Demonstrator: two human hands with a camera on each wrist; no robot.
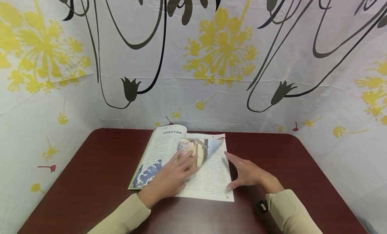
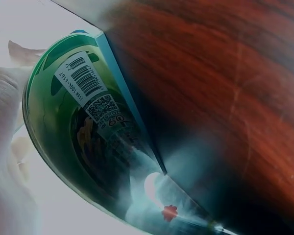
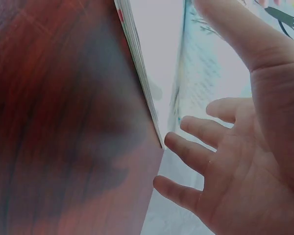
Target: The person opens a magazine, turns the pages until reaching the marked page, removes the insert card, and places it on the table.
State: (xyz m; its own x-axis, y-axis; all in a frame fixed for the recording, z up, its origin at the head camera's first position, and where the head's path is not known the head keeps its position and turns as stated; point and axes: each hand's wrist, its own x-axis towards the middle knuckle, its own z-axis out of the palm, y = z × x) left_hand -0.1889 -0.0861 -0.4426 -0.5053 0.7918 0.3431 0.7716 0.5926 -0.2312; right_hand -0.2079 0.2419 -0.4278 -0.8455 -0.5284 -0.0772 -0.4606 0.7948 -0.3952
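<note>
Magazine (image 1: pixel 210 177) open on table (image 1: pixel 99 170) | left hand (image 1: pixel 173 176) atop | right hand (image 1: pixel 252 173) beside

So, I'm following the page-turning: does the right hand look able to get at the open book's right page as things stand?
Probably yes: the right hand is spread at the outer edge of the right page, with nothing visible between them; the left hand lies farther left over the book.

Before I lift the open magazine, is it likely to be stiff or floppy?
Probably floppy: the magazine has a green back cover that bows in the left wrist view. The page under the left hand is curling, so single pages may flip easily. Rolling seems unlikely, since its right half lies on the table.
</note>
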